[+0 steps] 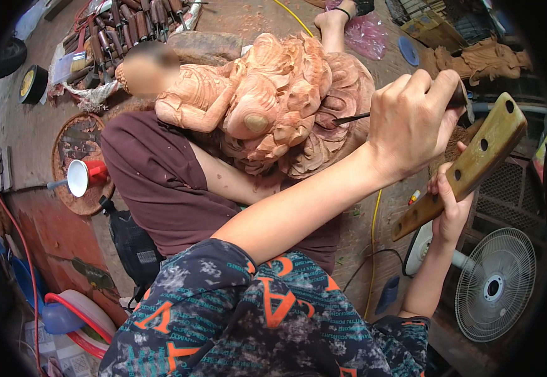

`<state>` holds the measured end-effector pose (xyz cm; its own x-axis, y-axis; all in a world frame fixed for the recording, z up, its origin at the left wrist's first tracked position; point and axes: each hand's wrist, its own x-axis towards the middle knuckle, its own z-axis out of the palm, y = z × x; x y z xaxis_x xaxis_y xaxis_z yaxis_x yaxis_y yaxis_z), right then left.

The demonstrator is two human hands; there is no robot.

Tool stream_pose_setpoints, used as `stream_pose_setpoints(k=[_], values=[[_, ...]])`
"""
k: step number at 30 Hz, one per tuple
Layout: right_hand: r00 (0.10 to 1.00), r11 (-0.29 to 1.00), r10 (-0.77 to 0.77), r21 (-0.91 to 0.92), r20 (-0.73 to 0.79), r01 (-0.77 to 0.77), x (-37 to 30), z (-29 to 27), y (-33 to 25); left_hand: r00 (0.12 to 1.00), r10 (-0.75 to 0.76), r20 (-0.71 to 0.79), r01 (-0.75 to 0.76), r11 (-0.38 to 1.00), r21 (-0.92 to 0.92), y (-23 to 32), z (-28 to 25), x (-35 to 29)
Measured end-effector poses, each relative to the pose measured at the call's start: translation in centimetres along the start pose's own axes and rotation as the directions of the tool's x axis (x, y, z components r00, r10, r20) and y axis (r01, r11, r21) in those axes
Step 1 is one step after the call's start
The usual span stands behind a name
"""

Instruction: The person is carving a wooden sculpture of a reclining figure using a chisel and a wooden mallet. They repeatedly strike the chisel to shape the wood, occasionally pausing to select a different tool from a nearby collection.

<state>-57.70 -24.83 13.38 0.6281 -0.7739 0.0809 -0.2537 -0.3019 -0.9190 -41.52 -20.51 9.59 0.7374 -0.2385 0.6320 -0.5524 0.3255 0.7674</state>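
Note:
A carved wooden statue (273, 94) lies on its side across my legs, its head to the left and its petalled base to the right. Reaching over from the left, my left hand (411, 116) is closed around a chisel (353, 117), whose handle is mostly hidden in the fist. The thin dark blade points left, its tip at the carved petals of the base. On the right, my right hand (452, 200) grips a flat wooden mallet (481, 151) with several dark holes along it. This mallet is tilted, apart from the chisel's handle end.
Many wood-handled chisels (138, 25) lie at the far left beside a brush (75, 61). A round woven tray (66, 141) and a red-and-white cup (80, 178) are at left. A fan (493, 286) stands lower right, near a yellow cord (374, 251). Another carving (484, 60) lies far right.

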Motion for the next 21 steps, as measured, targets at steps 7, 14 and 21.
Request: stream_pose_setpoints(k=[7, 14, 21], values=[[0.999, 1.000, 0.014, -0.019, 0.044, -0.013, 2.2, -0.1, -1.6, 0.995, -0.051, -0.089, 0.056, 0.997, 0.050, -0.9, 0.3, 0.7], [1.000, 0.987, -0.024, -0.159, 0.019, 0.027, 3.5, 0.0, -3.2, 0.974, -0.222, -0.044, 0.223, 0.974, 0.021, -0.8, 0.4, 1.1], [0.994, 0.803, -0.101, -0.586, 0.047, 0.110, 4.1, 0.1, -4.1, 0.952, -0.298, -0.062, 0.301, 0.953, 0.041, -1.9, 0.6, 1.2]])
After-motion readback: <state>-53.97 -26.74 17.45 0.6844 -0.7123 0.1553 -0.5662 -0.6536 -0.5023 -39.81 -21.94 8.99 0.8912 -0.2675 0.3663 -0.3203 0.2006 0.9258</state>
